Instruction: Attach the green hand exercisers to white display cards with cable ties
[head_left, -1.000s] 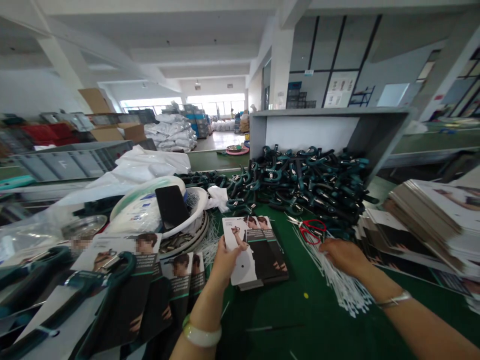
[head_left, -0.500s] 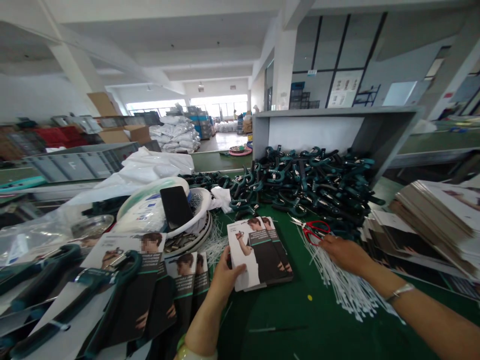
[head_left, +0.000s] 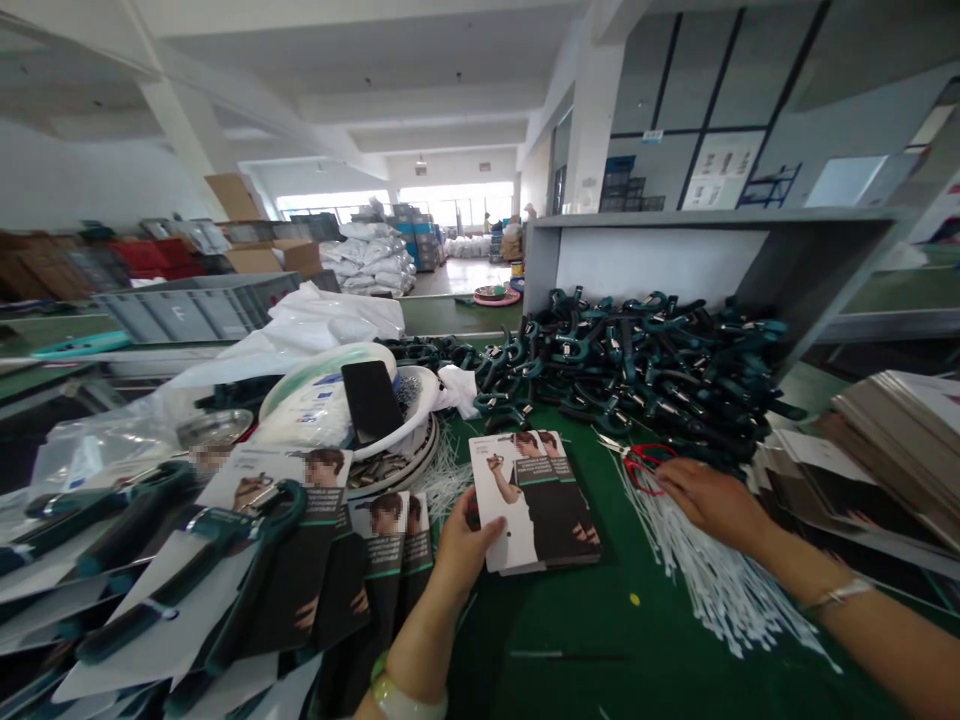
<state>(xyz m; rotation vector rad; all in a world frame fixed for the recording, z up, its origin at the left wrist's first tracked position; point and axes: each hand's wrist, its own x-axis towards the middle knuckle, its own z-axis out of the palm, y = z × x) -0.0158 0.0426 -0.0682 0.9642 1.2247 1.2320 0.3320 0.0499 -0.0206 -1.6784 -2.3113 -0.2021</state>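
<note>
My left hand [head_left: 463,545] grips the left edge of a small stack of printed cards [head_left: 529,510], thumb on top, fingers mostly hidden beneath. At the right, my right hand [head_left: 709,505] has its fingers closed at the red handles of a pair of scissors [head_left: 646,466], whose blades point left. Under and beside that hand lies a spread bundle of white cable ties [head_left: 720,590]. Teal-and-black hand grippers [head_left: 637,360] with metal springs are heaped behind the cards. More hand grippers [head_left: 217,540], tied onto printed cards, pile up at the left.
A grey open-fronted box [head_left: 832,290] stands behind the heap. Stacks of cards [head_left: 892,440] rise at the right. A black phone [head_left: 373,400] rests on a white basin [head_left: 420,410] at left. Loose cable ties [head_left: 446,480] and a thin rod [head_left: 562,656] lie on the green table.
The view has swung slightly left, so everything sits further right in the picture. Both hands keep about the same places on the cards and at the scissors.
</note>
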